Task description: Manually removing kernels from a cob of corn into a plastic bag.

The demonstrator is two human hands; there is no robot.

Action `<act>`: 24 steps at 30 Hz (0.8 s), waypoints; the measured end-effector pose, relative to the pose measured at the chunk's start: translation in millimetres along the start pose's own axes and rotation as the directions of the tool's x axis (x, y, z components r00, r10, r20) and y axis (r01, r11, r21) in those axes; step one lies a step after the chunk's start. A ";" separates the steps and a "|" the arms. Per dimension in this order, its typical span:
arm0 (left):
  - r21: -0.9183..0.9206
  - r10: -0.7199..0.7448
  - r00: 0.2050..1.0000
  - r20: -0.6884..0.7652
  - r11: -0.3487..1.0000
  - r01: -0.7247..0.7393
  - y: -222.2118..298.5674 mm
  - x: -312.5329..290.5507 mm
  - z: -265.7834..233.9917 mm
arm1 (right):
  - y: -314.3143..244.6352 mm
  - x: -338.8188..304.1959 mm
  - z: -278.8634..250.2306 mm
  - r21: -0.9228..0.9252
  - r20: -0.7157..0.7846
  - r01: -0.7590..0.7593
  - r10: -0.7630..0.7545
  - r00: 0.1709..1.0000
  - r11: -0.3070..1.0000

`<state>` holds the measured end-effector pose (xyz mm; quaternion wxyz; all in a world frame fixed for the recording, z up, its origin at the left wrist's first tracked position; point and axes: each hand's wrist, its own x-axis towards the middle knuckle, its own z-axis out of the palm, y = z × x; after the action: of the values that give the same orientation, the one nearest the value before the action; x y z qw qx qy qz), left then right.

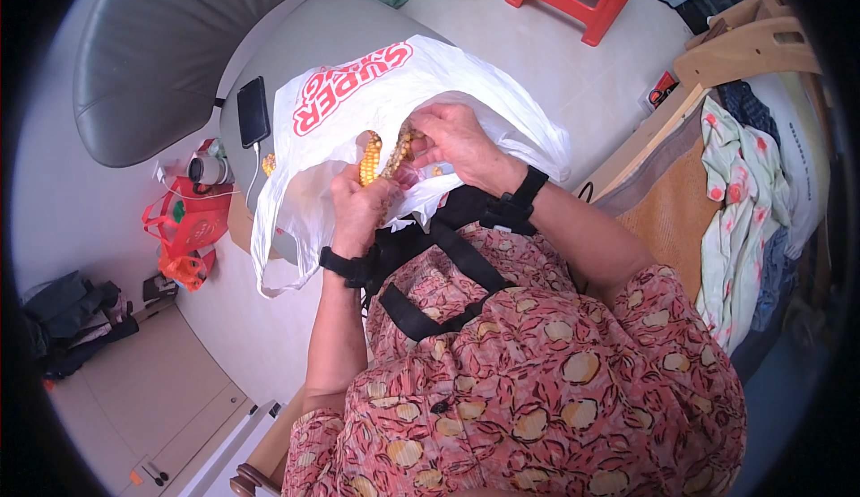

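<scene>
We have our left hand closed around a yellow, tightly kernelled corn cob, while our right hand pinches a brownish, rough-looking cob piece just beside it. Both are above the white plastic bag with red lettering, spread over the grey padded seat, presumably so loose bits stay contained.

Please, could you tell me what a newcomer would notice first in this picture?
Probably the big white bag with red print, spread over the grey chair near the upper centre. Next comes the bright yellow corn, showing between the left hand and the right hand. The pink patterned clothing fills much of the lower part, while a red stool stands out at the top right.
</scene>
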<state>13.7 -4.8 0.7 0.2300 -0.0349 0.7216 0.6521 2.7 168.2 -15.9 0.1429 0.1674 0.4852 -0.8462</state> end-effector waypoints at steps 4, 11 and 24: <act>-0.107 0.008 0.998 -0.066 0.994 -0.015 10.9 -3.3 5.2 | -1.5 -2.6 1.3 -0.057 -0.004 0.018 -0.018 1.000 0.998; -0.013 0.004 1.000 -0.016 1.000 -0.004 6.0 -1.8 1.6 | -5.1 -8.0 4.2 -0.151 -0.006 0.022 -0.023 1.000 0.988; 0.117 0.023 1.000 0.006 0.993 -0.024 7.1 -0.2 2.6 | -4.1 -2.3 -2.2 -0.120 0.080 -0.030 0.039 0.996 0.992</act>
<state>12.1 -1.3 7.2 0.2254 -0.0114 0.7585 0.6114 3.4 172.2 -12.8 0.1871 0.1318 0.5255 -0.8194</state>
